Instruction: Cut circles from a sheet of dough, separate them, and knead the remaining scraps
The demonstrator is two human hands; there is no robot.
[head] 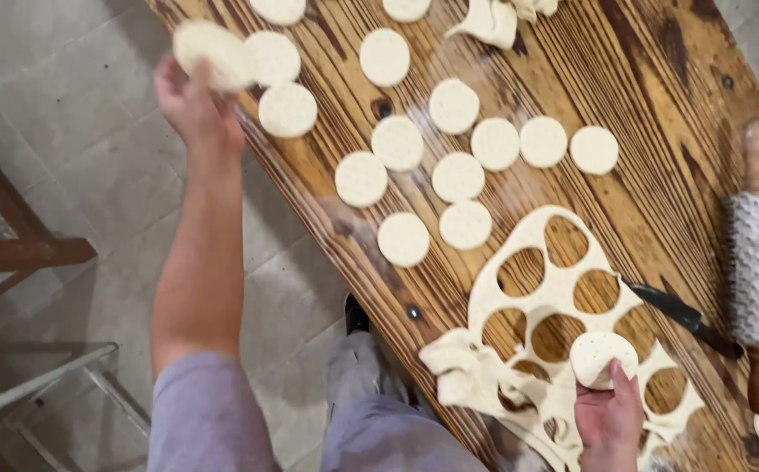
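Over the long wooden table (659,79), the left hand (191,105) pinches one dough round (213,54) beside the spaced-out rows of rounds (454,175), while the right hand (609,415) cradles another round (602,357) above the holed dough sheet (563,306), near a spiked roller (757,267).

The person wears a short-sleeved top in a pale lilac-grey; its left sleeve (205,411), at seven o'clock in the view, ends above the elbow with a soft, slightly rumpled hem. Below it the left forearm is bare, with no watch, band or glove, up to the left hand (191,100) at eleven o'clock. The right hand (609,415), at five o'clock, is bare too, without rings. Grey trousers (371,411) of a plain, creased cloth show at six o'clock, and a dark shoe (356,315) just above them
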